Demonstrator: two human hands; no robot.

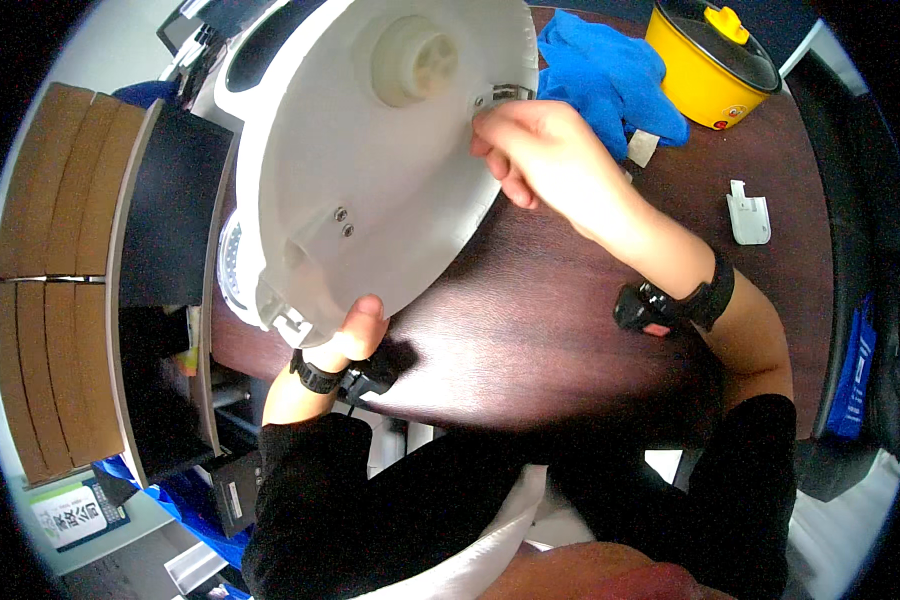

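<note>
Holding a hollow white shell [360, 165] tilted over the surface [570, 285], near rim clasped by left fingers [366, 312], thumb inside. Curling right fingers [498, 162] beside its metal bracket [511, 93]; cannot tell if pinching anything. Beyond them, blue cloth [602, 70], then lidded yellow pot [695, 75], contents hidden. Leftward of left fingers, brown cardboard boxes [55, 195].

The white shell [370, 175] looks like smooth plastic with a soft satin sheen, its round fitting [417, 62] a milky, slightly translucent plastic, while the small screws [341, 214] set into it have a bright metal look. The tabletop [560, 285] has a dark wood grain under a glossy finish that throws back a pale glare. The blue cloth [600, 75] is matt and softly rough, the yellow pot [692, 75] smooth and shiny, the brown boxes [45, 370] matt cardboard, and the black sleeve [315, 475] dull fabric.
</note>
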